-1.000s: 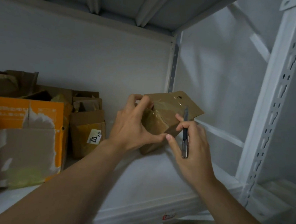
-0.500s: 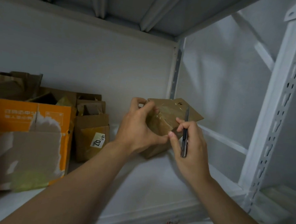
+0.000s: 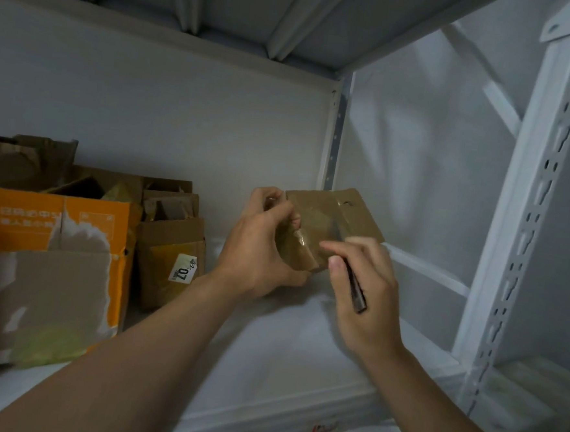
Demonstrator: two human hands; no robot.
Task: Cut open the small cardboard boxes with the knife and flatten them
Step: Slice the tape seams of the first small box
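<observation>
A small brown cardboard box [image 3: 324,218], wrapped in glossy tape, is held just above the white shelf [image 3: 268,343] near the back right corner. My left hand [image 3: 261,244] grips its left side, fingers curled over the top edge. One flap sticks out to the upper right. My right hand [image 3: 363,288] holds a slim dark knife [image 3: 356,288] like a pen, its tip hidden against the box's right side. The right hand is blurred by motion.
An orange and brown carton [image 3: 47,273] stands at the left of the shelf. Beside it sits a brown box with a "07" sticker [image 3: 172,258], with more torn cardboard [image 3: 24,160] behind. A white perforated upright [image 3: 525,232] rises at the right.
The box has turned flatter toward me and its flap has swung right. My right hand moved down along the box with the knife; the knife's tip is now hidden.
</observation>
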